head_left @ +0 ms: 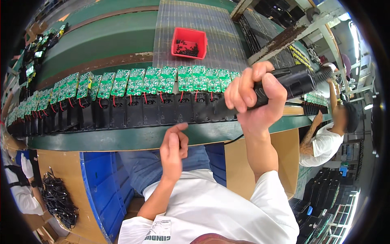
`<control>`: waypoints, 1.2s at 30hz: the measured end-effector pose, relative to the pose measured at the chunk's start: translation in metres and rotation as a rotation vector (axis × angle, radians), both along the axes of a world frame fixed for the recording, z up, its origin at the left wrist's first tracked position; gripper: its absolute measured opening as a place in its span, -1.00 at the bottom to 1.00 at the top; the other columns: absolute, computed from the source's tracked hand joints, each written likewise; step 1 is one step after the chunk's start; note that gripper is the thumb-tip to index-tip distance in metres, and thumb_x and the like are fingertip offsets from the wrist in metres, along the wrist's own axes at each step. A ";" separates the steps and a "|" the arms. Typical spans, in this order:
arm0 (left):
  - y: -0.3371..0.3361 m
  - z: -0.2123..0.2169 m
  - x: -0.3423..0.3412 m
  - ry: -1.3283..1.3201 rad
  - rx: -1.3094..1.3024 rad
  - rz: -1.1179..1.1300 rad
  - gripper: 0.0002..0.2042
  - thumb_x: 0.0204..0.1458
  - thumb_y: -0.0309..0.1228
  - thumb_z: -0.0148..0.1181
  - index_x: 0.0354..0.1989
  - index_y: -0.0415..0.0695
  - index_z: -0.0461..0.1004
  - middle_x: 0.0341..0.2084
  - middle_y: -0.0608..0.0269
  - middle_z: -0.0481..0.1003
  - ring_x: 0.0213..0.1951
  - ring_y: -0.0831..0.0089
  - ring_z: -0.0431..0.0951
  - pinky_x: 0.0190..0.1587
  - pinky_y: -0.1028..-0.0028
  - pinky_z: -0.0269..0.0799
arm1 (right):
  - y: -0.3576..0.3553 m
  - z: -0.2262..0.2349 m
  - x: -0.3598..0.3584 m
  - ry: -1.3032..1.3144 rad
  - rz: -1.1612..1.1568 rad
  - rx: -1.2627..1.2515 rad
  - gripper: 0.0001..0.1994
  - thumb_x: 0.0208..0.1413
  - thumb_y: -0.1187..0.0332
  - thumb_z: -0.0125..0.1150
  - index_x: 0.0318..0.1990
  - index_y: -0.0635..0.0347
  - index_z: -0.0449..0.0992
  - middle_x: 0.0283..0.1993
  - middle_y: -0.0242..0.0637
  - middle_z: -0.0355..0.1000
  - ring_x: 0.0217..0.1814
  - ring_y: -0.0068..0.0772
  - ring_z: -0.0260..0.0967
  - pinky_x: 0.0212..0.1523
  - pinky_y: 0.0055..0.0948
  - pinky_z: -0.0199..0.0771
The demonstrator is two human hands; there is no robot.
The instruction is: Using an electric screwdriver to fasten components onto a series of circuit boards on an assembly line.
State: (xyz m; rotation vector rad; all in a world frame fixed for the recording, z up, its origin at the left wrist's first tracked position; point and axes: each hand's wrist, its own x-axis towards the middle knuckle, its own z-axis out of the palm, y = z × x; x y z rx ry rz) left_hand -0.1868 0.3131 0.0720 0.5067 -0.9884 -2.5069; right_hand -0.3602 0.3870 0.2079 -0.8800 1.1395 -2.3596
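Note:
My right hand [262, 91] is wrapped round a black electric screwdriver [298, 84], raised over the bench and tilted. Its blurred front end points down and left toward the row of black plastic housings [150, 114]; I cannot tell whether it touches one. Green circuit boards [152, 80] stand along the back of the housings, joined to them by red wires. My left hand [173, 148] is just in front of the bench edge, fingers curled and thumb against them, the index finger reaching toward the housings. Anything inside those fingers is hidden.
Behind the boards, a red bin [189, 44] holds small black pieces. The green bench edge [122, 139] runs across. Cardboard [260, 162] and a blue crate [103, 183] stand below it. A bundle of black cables [59, 199] hangs left. A co-worker [329, 138] works at right.

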 end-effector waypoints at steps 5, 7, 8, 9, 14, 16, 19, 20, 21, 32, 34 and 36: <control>-0.001 -0.013 0.001 -0.079 0.376 -0.238 -0.74 0.31 -0.37 0.01 0.07 -0.23 0.45 -0.38 0.23 0.46 -0.59 0.66 0.14 -0.56 0.65 -0.01 | -0.017 -0.016 -0.011 0.099 -0.213 0.093 -0.90 0.21 0.40 -0.08 -0.34 0.17 0.33 -0.72 -0.38 0.18 -0.76 -0.53 0.04 -0.68 -0.49 0.17; 0.000 -0.015 0.001 -0.104 0.430 -0.299 -0.72 0.32 -0.36 -0.01 0.10 -0.22 0.43 -0.35 0.21 0.46 -0.58 0.66 0.15 -0.56 0.65 0.00 | -0.021 -0.022 -0.014 0.111 -0.261 0.120 -0.91 0.20 0.42 -0.07 -0.34 0.19 0.32 -0.72 -0.36 0.19 -0.76 -0.53 0.05 -0.67 -0.50 0.17; 0.000 -0.014 0.002 -0.078 0.436 -0.310 -0.73 0.32 -0.38 -0.02 0.09 -0.23 0.43 -0.35 0.21 0.46 -0.57 0.65 0.17 -0.55 0.65 0.01 | -0.022 -0.025 -0.015 0.118 -0.255 0.127 -0.92 0.19 0.44 -0.06 -0.34 0.19 0.32 -0.72 -0.35 0.19 -0.75 -0.53 0.05 -0.67 -0.50 0.17; 0.000 -0.014 0.003 -0.051 0.442 -0.319 -0.73 0.31 -0.40 -0.02 0.08 -0.25 0.44 -0.35 0.21 0.45 -0.55 0.65 0.18 -0.55 0.65 0.02 | -0.023 -0.027 -0.016 0.125 -0.249 0.135 -0.93 0.18 0.46 -0.04 -0.35 0.20 0.32 -0.71 -0.33 0.20 -0.75 -0.53 0.05 -0.67 -0.50 0.17; 0.005 -0.015 0.002 -0.050 0.481 -0.268 -0.75 0.31 -0.44 -0.03 0.06 -0.28 0.44 -0.37 0.21 0.44 -0.54 0.65 0.21 -0.55 0.65 0.04 | -0.028 -0.034 -0.014 0.152 -0.241 0.155 -0.95 0.16 0.51 0.01 -0.35 0.23 0.31 -0.71 -0.32 0.21 -0.74 -0.54 0.05 -0.68 -0.51 0.17; 0.009 -0.015 -0.001 -0.103 0.506 -0.201 -0.75 0.32 -0.44 -0.04 0.06 -0.27 0.44 -0.38 0.22 0.44 -0.55 0.65 0.21 -0.56 0.65 0.05 | -0.031 -0.036 -0.012 0.165 -0.249 0.162 -0.95 0.15 0.52 0.03 -0.35 0.23 0.31 -0.71 -0.33 0.21 -0.73 -0.54 0.05 -0.68 -0.52 0.16; 0.011 -0.008 -0.007 -0.133 0.466 -0.223 -0.75 0.32 -0.42 -0.03 0.06 -0.26 0.43 -0.40 0.23 0.44 -0.57 0.65 0.19 -0.57 0.65 0.04 | -0.034 -0.044 -0.017 0.242 -0.232 0.232 -0.95 0.13 0.54 0.05 -0.34 0.25 0.32 -0.69 -0.33 0.22 -0.72 -0.54 0.06 -0.69 -0.53 0.16; 0.011 -0.005 -0.010 -0.147 0.446 -0.233 -0.75 0.32 -0.41 -0.02 0.06 -0.26 0.43 -0.41 0.24 0.43 -0.58 0.65 0.18 -0.57 0.65 0.03 | -0.035 -0.046 -0.019 0.281 -0.221 0.266 -0.95 0.13 0.55 0.06 -0.33 0.25 0.32 -0.68 -0.33 0.23 -0.72 -0.54 0.06 -0.69 -0.53 0.15; 0.010 -0.003 -0.011 -0.162 0.425 -0.243 -0.75 0.33 -0.40 -0.02 0.06 -0.25 0.43 -0.43 0.25 0.43 -0.59 0.65 0.18 -0.57 0.65 0.03 | -0.035 -0.048 -0.020 0.319 -0.210 0.301 -0.94 0.12 0.55 0.07 -0.33 0.26 0.32 -0.67 -0.34 0.23 -0.72 -0.54 0.07 -0.69 -0.53 0.15; 0.010 -0.014 -0.008 -0.092 0.310 -0.270 -0.74 0.37 -0.36 -0.07 0.07 -0.23 0.40 -0.47 0.30 0.39 -0.61 0.67 0.14 -0.58 0.64 0.02 | -0.035 -0.040 -0.026 0.304 0.071 0.310 -0.92 0.01 0.55 0.13 -0.37 0.27 0.34 -0.56 -0.31 0.33 -0.69 -0.58 0.10 -0.68 -0.57 0.18; 0.007 -0.015 -0.007 -0.126 0.373 -0.260 -0.72 0.38 -0.33 -0.08 0.09 -0.24 0.40 -0.49 0.31 0.39 -0.62 0.67 0.13 -0.59 0.65 0.01 | -0.036 -0.040 -0.028 0.285 0.124 0.274 -0.91 -0.01 0.55 0.13 -0.38 0.26 0.34 -0.57 -0.31 0.33 -0.69 -0.58 0.11 -0.67 -0.57 0.19; 0.005 -0.015 -0.006 -0.163 0.438 -0.247 -0.70 0.39 -0.30 -0.09 0.10 -0.24 0.41 -0.51 0.32 0.39 -0.63 0.68 0.12 -0.60 0.66 0.00 | -0.036 -0.042 -0.030 0.262 0.178 0.238 -0.91 -0.04 0.54 0.14 -0.39 0.26 0.34 -0.58 -0.31 0.33 -0.68 -0.58 0.13 -0.66 -0.57 0.20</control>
